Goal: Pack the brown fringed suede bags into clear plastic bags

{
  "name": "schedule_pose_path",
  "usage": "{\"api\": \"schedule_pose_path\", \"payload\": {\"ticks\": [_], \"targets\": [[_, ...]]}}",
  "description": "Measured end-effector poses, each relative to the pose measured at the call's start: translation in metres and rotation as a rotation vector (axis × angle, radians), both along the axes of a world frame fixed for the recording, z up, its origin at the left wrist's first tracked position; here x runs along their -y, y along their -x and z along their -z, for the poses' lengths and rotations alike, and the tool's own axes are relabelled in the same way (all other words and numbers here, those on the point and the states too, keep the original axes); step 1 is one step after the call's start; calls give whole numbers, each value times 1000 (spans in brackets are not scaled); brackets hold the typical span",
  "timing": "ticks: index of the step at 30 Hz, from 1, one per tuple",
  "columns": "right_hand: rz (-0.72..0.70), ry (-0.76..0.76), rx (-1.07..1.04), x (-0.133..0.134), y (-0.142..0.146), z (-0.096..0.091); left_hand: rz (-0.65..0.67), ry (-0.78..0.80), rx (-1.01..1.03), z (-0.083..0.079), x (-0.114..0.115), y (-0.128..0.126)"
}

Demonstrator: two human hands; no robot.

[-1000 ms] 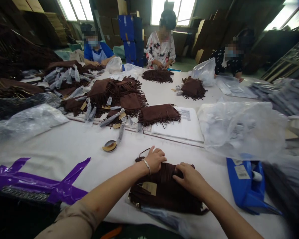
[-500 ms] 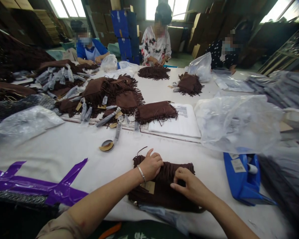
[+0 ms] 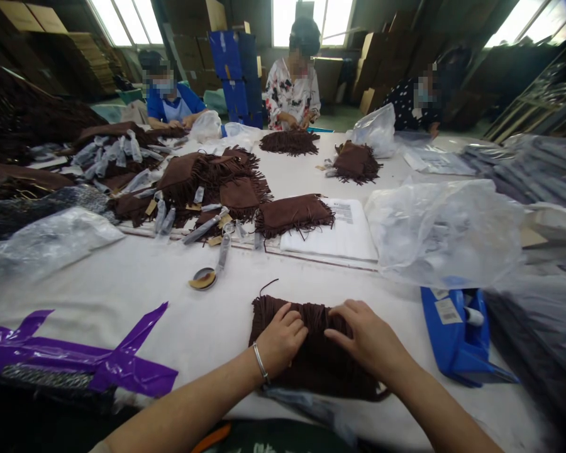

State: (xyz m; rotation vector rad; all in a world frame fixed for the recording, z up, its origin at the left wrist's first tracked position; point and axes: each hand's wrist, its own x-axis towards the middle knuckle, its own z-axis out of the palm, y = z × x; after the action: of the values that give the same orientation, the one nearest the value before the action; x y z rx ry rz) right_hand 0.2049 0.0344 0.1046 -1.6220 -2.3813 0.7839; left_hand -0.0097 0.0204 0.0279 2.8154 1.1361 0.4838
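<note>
A dark brown fringed bag (image 3: 321,371) lies flat on the white table in front of me, its strands gathered along the far side. My left hand (image 3: 282,336) rests on the left half of the fringe, fingers bent loosely over the strands. On the right half lies my right hand (image 3: 365,333), its thumb spread apart from the fingers, fingertips touching the fringe. One loose strand sticks up at the bag's far left corner. A clear plastic wrapping (image 3: 306,402) shows under the near edge.
A blue tape dispenser (image 3: 453,333) stands to the right, purple tape (image 3: 75,352) to the left. Beyond are a round dish (image 3: 202,278), a brown fringed bag (image 3: 295,214) on white sheets, a heap of bags (image 3: 207,176) and clear plastic bags (image 3: 446,233). Several people work across the table.
My left hand has come down nearer to me and now covers the tan tag. My right hand has moved slightly away from me onto the fringe, its fingers more extended.
</note>
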Motion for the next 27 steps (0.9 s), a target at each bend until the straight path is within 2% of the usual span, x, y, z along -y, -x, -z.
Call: {"api": "schedule_pose_path", "payload": {"ticks": [1,3,5,7,10,13,16,18,19,20,22,23,25,27], "targets": [[10,-45,45,-12,3,10,-1,-1,26,-3,1,0],[-43,-33,86,-28,8,28,-11,12,106,-9,0,3],[-95,11,61,-29,12,41,-73,41,199,-15,-5,14],[-112,33,14,-19,14,45,-199,69,254,-17,-17,31],[-135,56,-41,10,16,39,-419,104,233,-9,-40,61],[-198,122,-58,42,17,24,-558,194,139,5,-61,80],[-379,360,-111,62,13,6,-608,309,41,14,-74,79],[-424,481,-167,59,8,-3,-616,352,9,15,-79,71],[-369,458,-189,53,5,-5,-620,365,2,15,-81,66],[-276,373,-192,43,3,-5,-628,377,-3,14,-83,61],[-70,111,-129,18,-1,3,-644,403,-13,13,-88,53],[-15,2,-74,5,-1,10,-647,419,-13,13,-91,51],[-13,-86,23,-14,-1,26,-642,450,2,11,-93,49],[-44,-76,38,-22,0,40,-624,464,38,9,-90,50]]}}
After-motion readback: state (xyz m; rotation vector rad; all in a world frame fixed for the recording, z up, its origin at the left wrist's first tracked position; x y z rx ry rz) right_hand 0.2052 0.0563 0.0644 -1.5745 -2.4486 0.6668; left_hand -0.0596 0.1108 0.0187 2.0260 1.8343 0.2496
